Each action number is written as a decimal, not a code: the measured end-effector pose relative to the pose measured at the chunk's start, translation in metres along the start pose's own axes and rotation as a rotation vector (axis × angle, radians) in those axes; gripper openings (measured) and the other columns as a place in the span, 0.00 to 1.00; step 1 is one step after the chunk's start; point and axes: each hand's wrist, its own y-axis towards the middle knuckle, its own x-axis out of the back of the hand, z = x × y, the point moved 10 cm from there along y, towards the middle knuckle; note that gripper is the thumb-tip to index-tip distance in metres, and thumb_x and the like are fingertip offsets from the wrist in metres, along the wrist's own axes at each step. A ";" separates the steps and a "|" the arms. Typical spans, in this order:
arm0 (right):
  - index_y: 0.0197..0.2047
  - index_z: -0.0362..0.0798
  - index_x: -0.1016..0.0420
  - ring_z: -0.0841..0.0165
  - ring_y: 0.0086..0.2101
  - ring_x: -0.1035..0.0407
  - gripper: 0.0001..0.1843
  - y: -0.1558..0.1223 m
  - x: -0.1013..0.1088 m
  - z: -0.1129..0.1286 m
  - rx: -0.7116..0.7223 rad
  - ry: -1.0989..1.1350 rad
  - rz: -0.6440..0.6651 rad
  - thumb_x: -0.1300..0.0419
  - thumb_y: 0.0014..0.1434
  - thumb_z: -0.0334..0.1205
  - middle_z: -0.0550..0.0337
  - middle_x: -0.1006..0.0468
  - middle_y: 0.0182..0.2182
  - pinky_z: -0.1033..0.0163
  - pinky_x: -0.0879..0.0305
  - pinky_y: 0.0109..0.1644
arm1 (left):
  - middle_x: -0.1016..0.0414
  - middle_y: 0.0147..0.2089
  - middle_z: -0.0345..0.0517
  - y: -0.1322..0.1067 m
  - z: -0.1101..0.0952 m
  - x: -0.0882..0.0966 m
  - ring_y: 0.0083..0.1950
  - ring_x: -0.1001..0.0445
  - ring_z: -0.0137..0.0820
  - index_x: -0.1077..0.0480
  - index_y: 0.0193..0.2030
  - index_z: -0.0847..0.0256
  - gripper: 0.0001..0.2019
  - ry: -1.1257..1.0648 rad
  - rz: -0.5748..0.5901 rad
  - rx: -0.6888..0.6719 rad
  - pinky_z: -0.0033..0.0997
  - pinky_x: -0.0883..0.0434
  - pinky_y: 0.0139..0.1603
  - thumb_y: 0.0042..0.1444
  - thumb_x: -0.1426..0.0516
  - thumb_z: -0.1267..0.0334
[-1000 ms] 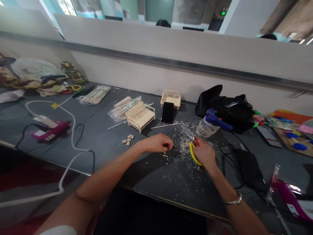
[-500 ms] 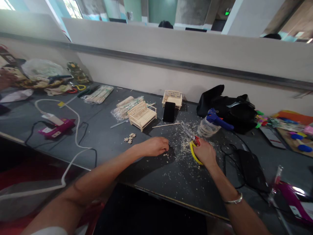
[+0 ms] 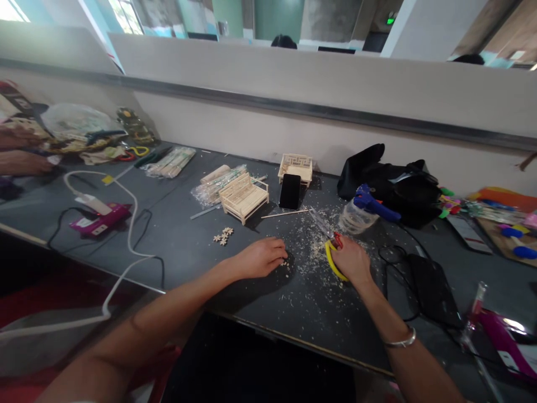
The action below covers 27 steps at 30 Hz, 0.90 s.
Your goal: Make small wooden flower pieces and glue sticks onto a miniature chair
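My right hand (image 3: pixel 352 258) is wrapped round the yellow-and-red handles of a pair of scissors (image 3: pixel 330 242); their blades point away from me, low over pale shavings (image 3: pixel 315 246). My left hand (image 3: pixel 264 257) rests low over the table, fingers curled together beside a few small wood bits (image 3: pixel 286 267). Whatever those fingertips pinch is hidden. Beyond the left hand stands a miniature bench of pale sticks (image 3: pixel 244 198), with flower-shaped wood pieces (image 3: pixel 224 236) in front of it. One thin stick (image 3: pixel 285 214) lies between the bench and the scissors' tips.
A phone (image 3: pixel 290 191) leans against a second small bench (image 3: pixel 296 163). To the right are a blue glue gun (image 3: pixel 375 202) on a clear tub (image 3: pixel 354 218), a black bag (image 3: pixel 403 190) and cables. A purple power strip (image 3: pixel 100 220) sits left; another person's hands (image 3: pixel 25 162) are at far left.
My left hand has shifted slightly left, and its fingers reach a little further over the wood bits. My right hand and the scissors stay nearly still. The other person's hands have come further into view.
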 end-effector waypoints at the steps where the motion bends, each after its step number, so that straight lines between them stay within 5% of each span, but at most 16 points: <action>1: 0.42 0.49 0.23 0.61 0.40 0.25 0.11 0.000 -0.001 0.000 0.002 0.000 0.000 0.46 0.61 0.40 0.52 0.18 0.40 0.64 0.42 0.34 | 0.25 0.43 0.51 0.000 -0.002 0.000 0.45 0.27 0.36 0.25 0.43 0.61 0.10 0.009 -0.004 -0.005 0.33 0.32 0.49 0.62 0.48 0.68; 16: 0.41 0.50 0.23 0.60 0.42 0.25 0.11 -0.001 0.001 0.001 -0.010 0.004 0.026 0.47 0.62 0.40 0.52 0.18 0.41 0.64 0.42 0.34 | 0.25 0.41 0.47 0.000 -0.005 0.000 0.41 0.28 0.33 0.28 0.38 0.60 0.08 0.150 -0.039 0.008 0.32 0.31 0.46 0.58 0.48 0.73; 22: 0.43 0.50 0.24 0.59 0.43 0.25 0.12 0.000 -0.002 0.000 -0.011 0.014 0.047 0.48 0.62 0.40 0.52 0.19 0.41 0.63 0.42 0.34 | 0.25 0.47 0.51 -0.006 -0.021 0.005 0.48 0.29 0.38 0.28 0.44 0.61 0.10 0.150 -0.127 -0.007 0.39 0.33 0.49 0.65 0.49 0.61; 27: 0.42 0.50 0.23 0.59 0.41 0.25 0.12 0.002 -0.002 0.000 0.013 0.020 0.018 0.47 0.61 0.40 0.52 0.18 0.39 0.63 0.42 0.34 | 0.27 0.52 0.52 -0.008 -0.035 -0.007 0.54 0.32 0.42 0.28 0.46 0.57 0.10 0.177 -0.087 -0.093 0.42 0.35 0.50 0.63 0.46 0.57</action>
